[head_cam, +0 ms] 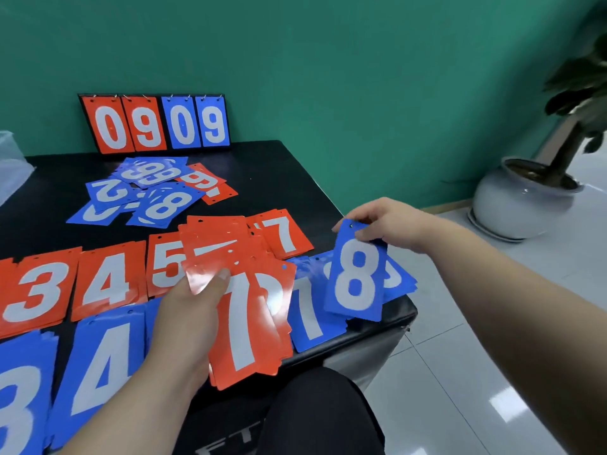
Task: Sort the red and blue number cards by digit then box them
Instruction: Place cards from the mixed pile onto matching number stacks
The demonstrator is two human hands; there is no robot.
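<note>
My right hand (391, 223) pinches the top edge of a blue 8 card (356, 279), hanging it over blue piles at the table's right edge. My left hand (193, 310) grips a fanned stack of red cards (243, 310); a red 7 shows on top. Red piles 3 (36, 290), 4 (108, 280), 5 (164, 267) and 7 (285, 233) lie in a row. Blue piles lie nearer me: a 3 (19, 395), a 4 (101, 362), a 7 (310, 320). A loose heap of mixed cards (154, 192) lies farther back.
A flip scoreboard (154, 124) reading 0909 stands against the green wall at the back of the black table (279, 178). A clear plastic bag (13, 165) sits at far left. A potted plant (525, 198) stands on the tiled floor to the right.
</note>
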